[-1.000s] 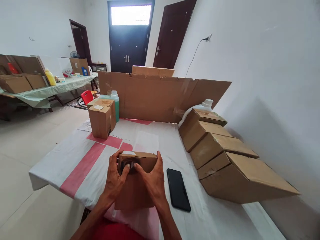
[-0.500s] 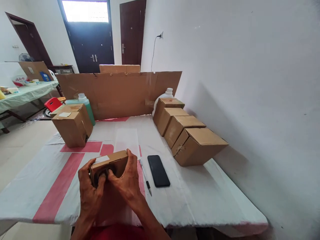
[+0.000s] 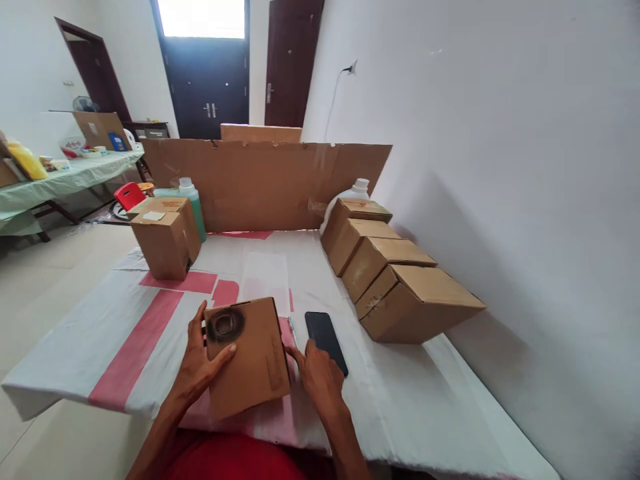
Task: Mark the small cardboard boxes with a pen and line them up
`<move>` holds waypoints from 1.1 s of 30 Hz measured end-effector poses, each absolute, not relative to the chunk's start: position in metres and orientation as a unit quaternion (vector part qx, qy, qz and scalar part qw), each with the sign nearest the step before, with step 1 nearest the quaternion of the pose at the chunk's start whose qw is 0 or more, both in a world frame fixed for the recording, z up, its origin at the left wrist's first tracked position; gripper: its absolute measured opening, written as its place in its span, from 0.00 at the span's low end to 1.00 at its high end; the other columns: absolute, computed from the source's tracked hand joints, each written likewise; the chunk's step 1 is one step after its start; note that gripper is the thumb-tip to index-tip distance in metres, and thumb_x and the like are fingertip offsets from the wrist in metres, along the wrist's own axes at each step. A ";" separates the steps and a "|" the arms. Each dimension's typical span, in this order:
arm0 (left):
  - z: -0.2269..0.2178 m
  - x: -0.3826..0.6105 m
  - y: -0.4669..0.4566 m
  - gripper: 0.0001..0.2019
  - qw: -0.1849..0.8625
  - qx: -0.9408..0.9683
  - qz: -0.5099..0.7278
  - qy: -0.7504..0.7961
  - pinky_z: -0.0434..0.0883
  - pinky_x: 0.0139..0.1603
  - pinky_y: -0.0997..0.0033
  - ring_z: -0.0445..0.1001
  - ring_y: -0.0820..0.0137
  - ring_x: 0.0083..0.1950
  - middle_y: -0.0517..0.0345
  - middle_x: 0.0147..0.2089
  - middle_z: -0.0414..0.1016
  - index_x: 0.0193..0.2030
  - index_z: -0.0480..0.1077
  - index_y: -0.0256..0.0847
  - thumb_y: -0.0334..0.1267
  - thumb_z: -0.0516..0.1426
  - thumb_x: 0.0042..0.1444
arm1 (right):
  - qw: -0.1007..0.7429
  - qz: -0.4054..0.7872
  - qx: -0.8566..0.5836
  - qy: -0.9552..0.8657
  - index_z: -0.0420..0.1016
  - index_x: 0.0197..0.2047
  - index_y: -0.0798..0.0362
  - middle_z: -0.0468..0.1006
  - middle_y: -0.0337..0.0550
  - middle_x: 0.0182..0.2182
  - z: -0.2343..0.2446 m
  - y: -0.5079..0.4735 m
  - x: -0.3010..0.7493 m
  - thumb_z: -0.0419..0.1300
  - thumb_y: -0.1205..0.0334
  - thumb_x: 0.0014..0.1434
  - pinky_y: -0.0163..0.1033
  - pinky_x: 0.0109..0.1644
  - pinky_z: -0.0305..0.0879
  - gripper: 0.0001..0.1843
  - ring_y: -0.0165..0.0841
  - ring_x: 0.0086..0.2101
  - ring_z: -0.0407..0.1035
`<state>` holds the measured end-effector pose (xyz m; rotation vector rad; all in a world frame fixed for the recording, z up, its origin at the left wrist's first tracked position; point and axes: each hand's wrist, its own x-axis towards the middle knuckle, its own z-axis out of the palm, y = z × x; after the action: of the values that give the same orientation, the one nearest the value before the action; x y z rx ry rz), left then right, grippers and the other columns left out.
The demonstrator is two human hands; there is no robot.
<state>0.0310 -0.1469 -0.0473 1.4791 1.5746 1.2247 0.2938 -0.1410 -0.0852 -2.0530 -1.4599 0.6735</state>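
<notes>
A brown cardboard box (image 3: 250, 373) stands tilted in front of me, its broad face showing a dark ringed hole (image 3: 226, 325) near the upper left corner. My left hand (image 3: 203, 360) grips the box's left side, thumb on the broad face and fingers round the edge. Just right of the box, my right hand (image 3: 320, 373) is closed over the lower part of a pen (image 3: 293, 331), whose upper end shows above the fingers. A black phone (image 3: 327, 337) lies beside that hand, partly covered by it.
Several cardboard boxes (image 3: 415, 307) line the table's right side near the wall. At the left stand more boxes (image 3: 165, 243) and a green-liquid jug (image 3: 193, 207). A white jug (image 3: 357, 190) is at the back right, before an upright cardboard sheet (image 3: 265, 187).
The box has turned so its broad holed face shows. My right hand has left the box and moved right, down to the pen. The view has shifted left.
</notes>
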 end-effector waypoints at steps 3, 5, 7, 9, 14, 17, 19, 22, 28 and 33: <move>-0.051 0.031 -0.147 0.51 0.358 0.552 0.466 0.591 0.63 0.72 0.46 0.63 0.51 0.73 0.45 0.72 0.58 0.78 0.44 0.49 0.49 0.68 0.53 | 0.278 0.287 -0.743 -0.537 0.65 0.21 0.47 0.78 0.53 0.22 -0.089 -0.140 0.301 0.69 0.51 0.50 0.51 0.39 0.66 0.18 0.54 0.33 0.78; -0.055 0.031 -0.147 0.52 0.364 0.549 0.469 0.588 0.63 0.72 0.47 0.65 0.52 0.71 0.45 0.72 0.59 0.78 0.44 0.50 0.47 0.68 0.53 | 0.316 0.317 -0.719 -0.531 0.62 0.18 0.46 0.74 0.47 0.18 -0.085 -0.136 0.308 0.68 0.49 0.49 0.48 0.35 0.65 0.21 0.48 0.27 0.75; -0.058 0.031 -0.146 0.52 0.363 0.552 0.471 0.584 0.63 0.71 0.47 0.66 0.53 0.70 0.45 0.72 0.59 0.79 0.44 0.50 0.45 0.68 0.53 | 0.375 0.350 -0.688 -0.513 0.63 0.22 0.46 0.73 0.43 0.19 -0.074 -0.132 0.312 0.63 0.41 0.53 0.44 0.30 0.64 0.22 0.42 0.24 0.72; -0.060 0.032 -0.145 0.53 0.354 0.560 0.473 0.581 0.63 0.71 0.46 0.66 0.52 0.70 0.45 0.73 0.59 0.79 0.44 0.50 0.44 0.69 0.52 | 0.441 0.383 -0.648 -0.488 0.66 0.32 0.46 0.77 0.42 0.24 -0.058 -0.131 0.308 0.55 0.35 0.60 0.42 0.29 0.65 0.22 0.40 0.25 0.73; -0.057 0.033 -0.146 0.53 0.339 0.580 0.470 0.573 0.66 0.69 0.47 0.66 0.51 0.70 0.45 0.70 0.61 0.79 0.45 0.51 0.41 0.69 0.51 | 0.542 0.486 -0.492 -0.478 0.72 0.44 0.49 0.82 0.44 0.33 -0.023 -0.137 0.258 0.61 0.36 0.61 0.40 0.33 0.72 0.24 0.38 0.32 0.77; -0.057 0.034 -0.148 0.53 0.322 0.591 0.471 0.571 0.66 0.68 0.46 0.65 0.50 0.70 0.44 0.70 0.60 0.79 0.45 0.51 0.42 0.70 0.52 | 0.542 0.538 -0.403 -0.504 0.77 0.42 0.51 0.81 0.41 0.30 -0.020 -0.143 0.227 0.65 0.44 0.63 0.38 0.36 0.72 0.18 0.33 0.29 0.75; -0.058 0.034 -0.149 0.53 0.319 0.595 0.472 0.567 0.67 0.68 0.46 0.63 0.50 0.71 0.44 0.71 0.59 0.79 0.43 0.52 0.43 0.69 0.52 | 0.535 0.531 -0.404 -0.519 0.77 0.42 0.52 0.80 0.39 0.29 -0.024 -0.146 0.218 0.64 0.46 0.66 0.36 0.36 0.72 0.16 0.31 0.28 0.74; -0.058 0.036 -0.150 0.54 0.317 0.600 0.471 0.564 0.68 0.68 0.46 0.63 0.50 0.72 0.46 0.72 0.57 0.79 0.42 0.54 0.42 0.69 0.52 | 0.549 0.498 -0.436 -0.510 0.76 0.41 0.52 0.80 0.40 0.32 -0.026 -0.143 0.223 0.63 0.44 0.66 0.35 0.32 0.71 0.18 0.29 0.26 0.72; -0.050 0.032 -0.152 0.51 0.315 0.598 0.458 0.577 0.68 0.69 0.48 0.63 0.52 0.73 0.47 0.74 0.59 0.78 0.45 0.54 0.43 0.68 0.53 | 0.548 0.367 -0.547 -0.515 0.68 0.44 0.50 0.78 0.42 0.33 -0.008 -0.098 0.267 0.53 0.40 0.69 0.34 0.23 0.62 0.21 0.31 0.25 0.69; -0.046 0.026 -0.150 0.48 0.342 0.557 0.460 0.601 0.65 0.72 0.45 0.67 0.51 0.71 0.46 0.72 0.63 0.78 0.47 0.51 0.51 0.67 0.55 | 0.333 0.194 -0.720 -0.577 0.69 0.34 0.51 0.79 0.45 0.30 -0.025 -0.074 0.295 0.55 0.55 0.69 0.37 0.36 0.63 0.13 0.36 0.32 0.74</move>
<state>0.0265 -0.1496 -0.0462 1.4479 1.5618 1.1967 0.2949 -0.0743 -0.0252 -1.8805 -1.5061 0.5059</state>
